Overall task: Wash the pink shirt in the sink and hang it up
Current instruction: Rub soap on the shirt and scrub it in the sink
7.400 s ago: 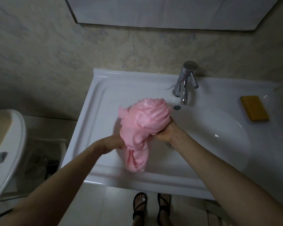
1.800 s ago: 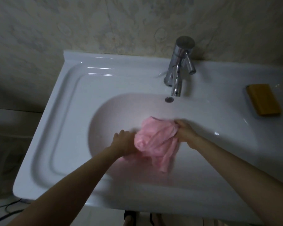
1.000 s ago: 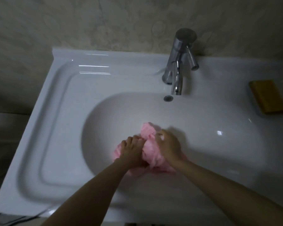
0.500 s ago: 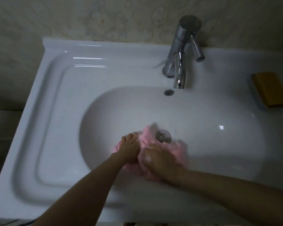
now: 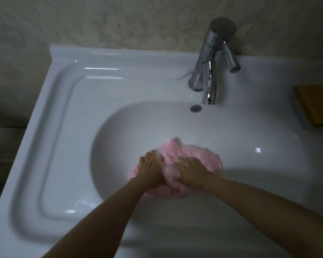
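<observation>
The pink shirt (image 5: 198,153) lies bunched in a wad at the bottom of the white sink (image 5: 131,131), over the spot where the drain sat. My left hand (image 5: 151,168) grips its left side with curled fingers. My right hand (image 5: 191,171) lies on top of the wad and clutches the cloth. The picture is blurred around the shirt. Much of the cloth is hidden under both hands.
A chrome tap (image 5: 211,71) stands at the back of the basin, with an overflow hole (image 5: 195,108) below its spout. A yellow soap bar (image 5: 315,105) lies on the right ledge. A flat recessed ledge (image 5: 63,146) spreads to the left.
Both hands brought the shirt down from above the basin to its bottom and now knead it there. Since half a second ago the wad has shifted right and covered the drain.
</observation>
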